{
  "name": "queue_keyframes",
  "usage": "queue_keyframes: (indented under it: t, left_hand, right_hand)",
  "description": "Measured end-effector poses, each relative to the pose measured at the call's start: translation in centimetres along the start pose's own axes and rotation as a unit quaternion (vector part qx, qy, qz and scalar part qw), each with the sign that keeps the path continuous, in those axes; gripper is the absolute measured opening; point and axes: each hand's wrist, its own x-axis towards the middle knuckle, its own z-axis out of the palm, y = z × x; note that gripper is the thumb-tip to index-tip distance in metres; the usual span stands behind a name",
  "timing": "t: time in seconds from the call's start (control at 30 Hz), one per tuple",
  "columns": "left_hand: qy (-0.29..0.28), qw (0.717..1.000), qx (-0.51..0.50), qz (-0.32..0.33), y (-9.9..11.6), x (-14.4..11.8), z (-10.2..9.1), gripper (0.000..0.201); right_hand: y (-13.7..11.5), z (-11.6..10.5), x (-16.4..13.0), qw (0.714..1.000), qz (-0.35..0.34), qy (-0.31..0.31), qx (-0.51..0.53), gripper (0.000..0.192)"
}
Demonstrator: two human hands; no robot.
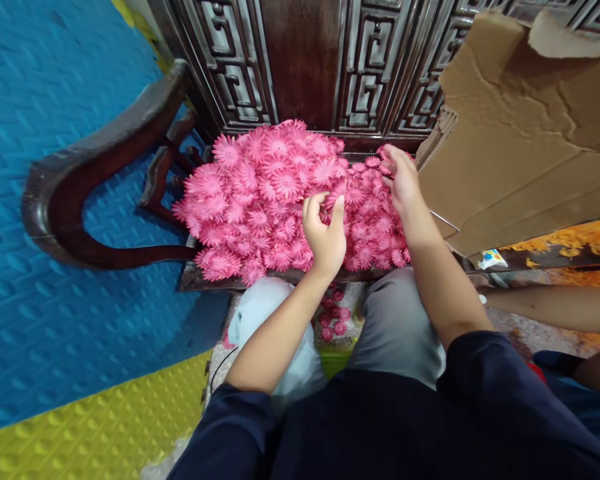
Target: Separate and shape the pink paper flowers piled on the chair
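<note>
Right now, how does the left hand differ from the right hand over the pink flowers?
The left hand sits near the middle front of the pile of pink flowers, with its fingers curled as if pinching one flower; the right hand reaches farther back, at the pile's right edge beside the cardboard. The left hand shows its back and thumb; the right hand lies flatter, fingers pointing left. Both touch the flowers.

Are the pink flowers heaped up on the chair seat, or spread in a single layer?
Heaped: the pink flowers overlap in a mound covering the chair seat, with both hands on it.
</note>
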Motion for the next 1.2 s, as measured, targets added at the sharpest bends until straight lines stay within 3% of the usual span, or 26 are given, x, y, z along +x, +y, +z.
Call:
queue_keyframes:
  t: [0.1,0.2,0.3,0.43,0.67,0.87,1.07,1.2]
  left_hand:
    - [0.009,0.998,0.033,0.05,0.2,0.3,-0.3,0.011]
    - [0.017,0.994,0.062,0.089,0.4,0.5,-0.7,0.005]
    - [0.02,0.99,0.088,0.113,0.3,0.6,-1.0,0.006]
    - [0.014,0.988,0.095,0.12,0.2,0.9,-1.1,0.007]
    - [0.044,0.994,0.047,0.089,-0.2,2.1,-1.2,0.009]
    - [-0.041,0.989,0.087,0.116,-0.1,1.6,-1.3,0.016]
    - [-0.068,0.974,0.166,0.137,-0.1,1.4,-1.3,0.018]
    - [-0.079,0.978,0.145,0.126,0.1,1.6,-1.4,0.016]
  right_hand:
    - [-3.1,2.7,-5.4,0.997,0.052,-0.046,0.033,0.033]
    - [-5.1,5.5,-9.9,0.998,-0.003,-0.045,0.046,0.032]
    - [-5.7,6.8,-11.8,0.996,-0.075,-0.025,0.033,0.03]
    - [-5.5,6.3,-11.4,0.993,-0.117,-0.032,0.009,0.026]
    - [-4.8,5.5,-10.4,0.997,-0.057,-0.034,0.035,0.036]
    - [-5.3,5.6,-10.9,0.991,-0.053,-0.103,0.062,0.032]
    - [-4.5,5.5,-10.6,0.992,-0.011,-0.095,0.088,0.031]
    - [-4.8,5.2,-10.6,0.992,-0.014,-0.091,0.084,0.024]
